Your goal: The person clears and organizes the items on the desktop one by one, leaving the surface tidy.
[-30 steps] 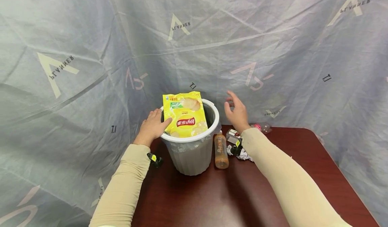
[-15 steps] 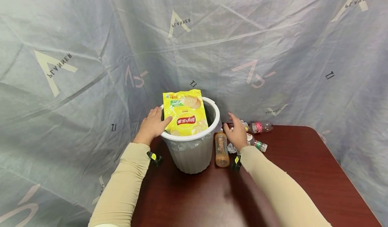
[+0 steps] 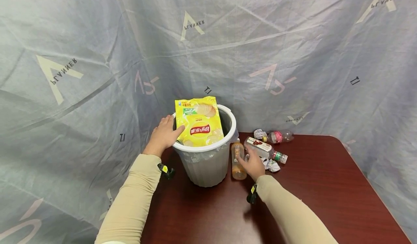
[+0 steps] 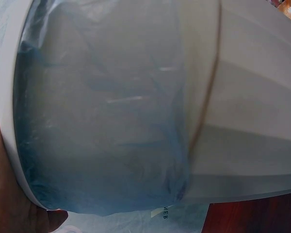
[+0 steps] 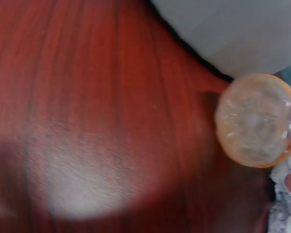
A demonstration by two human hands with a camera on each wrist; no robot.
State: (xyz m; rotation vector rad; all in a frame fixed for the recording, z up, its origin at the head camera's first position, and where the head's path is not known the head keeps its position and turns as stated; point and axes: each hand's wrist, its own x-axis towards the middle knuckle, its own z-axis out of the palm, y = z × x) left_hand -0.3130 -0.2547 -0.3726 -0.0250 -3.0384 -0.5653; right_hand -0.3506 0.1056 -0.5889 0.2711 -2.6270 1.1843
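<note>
My left hand grips the white rim of a grey trash bin, with the thumb over the top edge. In the left wrist view a clear liner hangs outside the bin below the rim. A yellow Lay's chip bag sticks up out of the bin. Right of the bin, my right hand is at a brown-tinted plastic bottle, its thumb over the bottle's side and fingers spread. The right wrist view shows the bottle's round base and one fingertip beside it; firm contact cannot be told.
Behind the right hand lie a labelled clear bottle with a green-banded neck and a red-labelled bottle. Crumpled paper sits near them, with another paper ball farther back. Grey printed sheeting encloses the brown table.
My right hand has come down and nearer to me, from above the table's back to the brown-tinted bottle. The left hand stays on the bin rim.
</note>
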